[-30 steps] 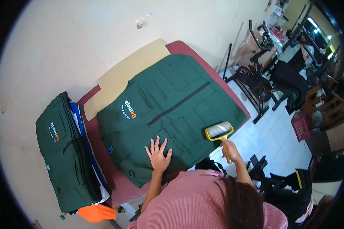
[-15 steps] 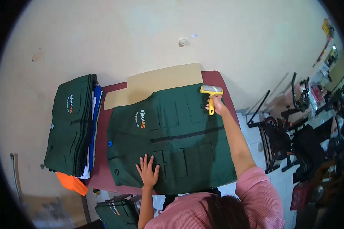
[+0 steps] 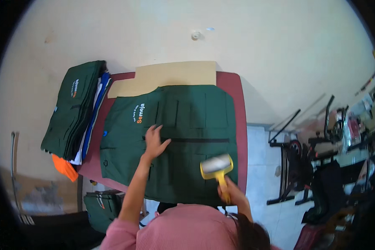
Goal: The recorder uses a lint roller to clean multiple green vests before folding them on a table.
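A dark green sleeveless vest (image 3: 187, 112) with several pockets and a dark zip strip is spread out on the maroon table (image 3: 241, 125). My left hand (image 3: 155, 142) lies on the vest near its printed chest, fingers apart and holding nothing. In my right hand (image 3: 234, 192) is the yellow handle of a lint roller (image 3: 216, 166), at the near right part of the vest. The roller's pale cylinder faces away from me; whether it touches the cloth I cannot tell.
A tan cardboard sheet (image 3: 175, 74) lies under the vest's far side, by the wall. Folded green garments (image 3: 66, 112) are stacked at the left, with orange cloth (image 3: 65, 167) below. Another green garment (image 3: 102, 210) sits lower left. Exercise equipment (image 3: 298, 166) stands at the right.
My right hand has brought the lint roller from the vest's far right corner toward me. My left hand has shifted farther up the vest. The view has moved too.
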